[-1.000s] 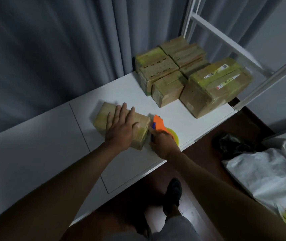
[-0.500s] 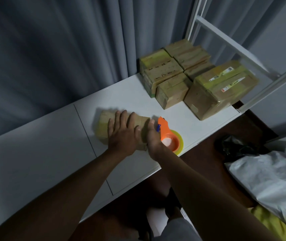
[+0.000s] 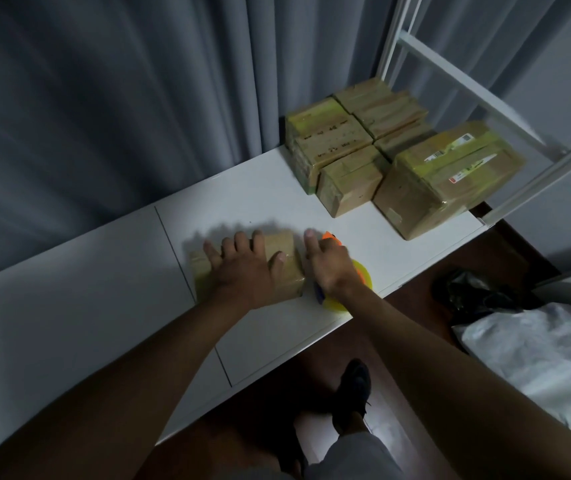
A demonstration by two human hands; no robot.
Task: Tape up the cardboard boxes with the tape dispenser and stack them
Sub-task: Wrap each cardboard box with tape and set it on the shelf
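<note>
Left hand [image 3: 246,270] flat, fingers spread, on small box [image 3: 282,263]; right hand [image 3: 329,265] beside box, gripping orange tape dispenser [image 3: 350,271].

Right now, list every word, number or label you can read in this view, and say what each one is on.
None can be read as text.
Dark printed marks on top of the tall taped box at the back: too blurred to read.
White label with a barcode-like patch on the large box at the right: too small to read.
Second white label with a red mark on that same box: unreadable.
Box under the left hand and the tape dispenser: no text visible.
</note>
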